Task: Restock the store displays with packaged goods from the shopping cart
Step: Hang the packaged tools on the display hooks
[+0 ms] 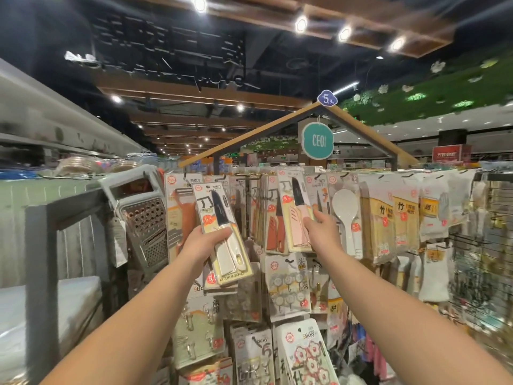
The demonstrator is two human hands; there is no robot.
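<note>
Grey steel framing (41, 273) stands at the far left, with a pale shelf top running back behind it and a metal box grater (144, 218) hanging off its corner, tilted. Just right of the grater, the left hand (205, 240) curls its fingers around the lower half of a carded knife with a white handle (222, 234), holding it slanted in front of the pegged display; the card's top leans left, its foot reads "KITCHEN SERIES". Behind it hang peeler cards, and below them packs of sticky hooks (287, 290) in rows. Further right, the right hand (322, 226) pinches the edge of a carded knife with a pink handle (297, 212), which hangs at the front of a stack on its peg, beside a red-handled one. A white rice paddle (345, 209) hangs just past that hand, then yellow-labelled packs (399, 218) and white cloths toward a wire grid at the right edge. Overhead, a wooden gable frame (277, 129) carries a teal round sign (317, 140) and a blue price tag (327, 99); the dark ceiling has wooden beams and spotlights, and green foliage trims the upper right wall.
</note>
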